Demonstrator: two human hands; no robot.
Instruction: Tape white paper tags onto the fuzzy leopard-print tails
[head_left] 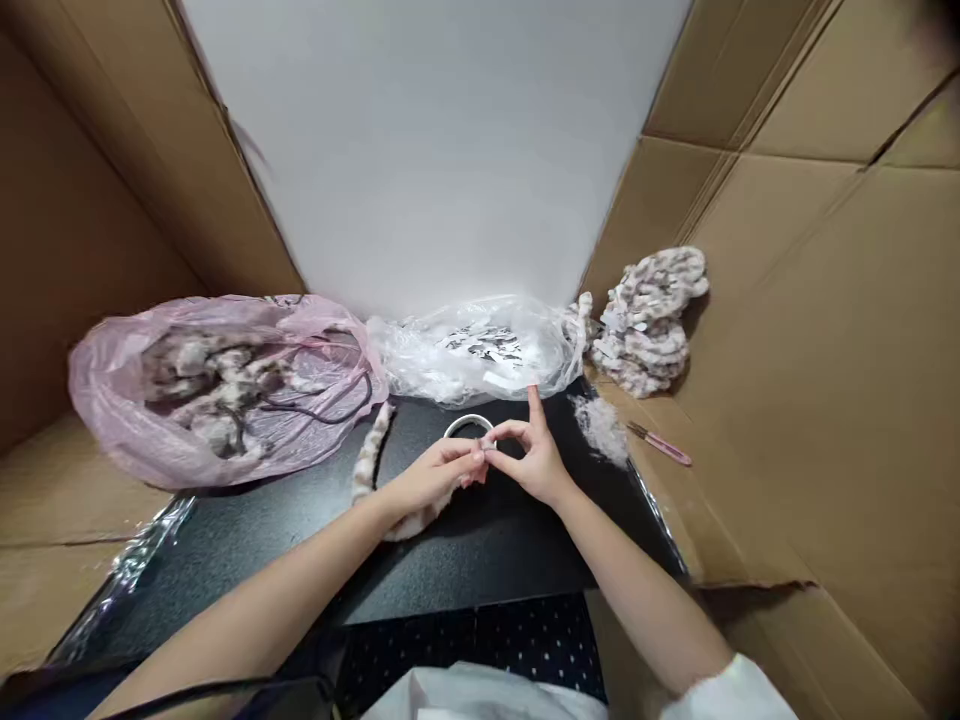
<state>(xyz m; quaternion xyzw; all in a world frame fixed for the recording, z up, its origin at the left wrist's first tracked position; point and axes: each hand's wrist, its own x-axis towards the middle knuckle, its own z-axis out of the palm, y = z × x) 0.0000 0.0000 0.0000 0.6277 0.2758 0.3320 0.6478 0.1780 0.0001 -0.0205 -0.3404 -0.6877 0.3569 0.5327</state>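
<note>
My left hand (442,468) is closed, thumb and fingers pinching at the tip of a furry white-and-brown strip (420,522) that runs beneath the wrist. Another stretch of furry strip (370,455) lies to the left of that hand, on the black table. Against the left fingertips, my right hand (531,455) pinches with thumb and index finger at a small whitish bit (487,443), too small to make out; another finger points up. Just behind the fingertips is a white ring (469,421), partly hidden by the hands.
A pink plastic bag (112,400) of furry pieces stands at the left. Behind the hands lies a clear bag (420,360) with white slips. To the right are bundled furry strips (649,320), loose fluff (600,428) and a pink-handled tool (667,448). Cardboard walls (825,350) flank the table (285,550).
</note>
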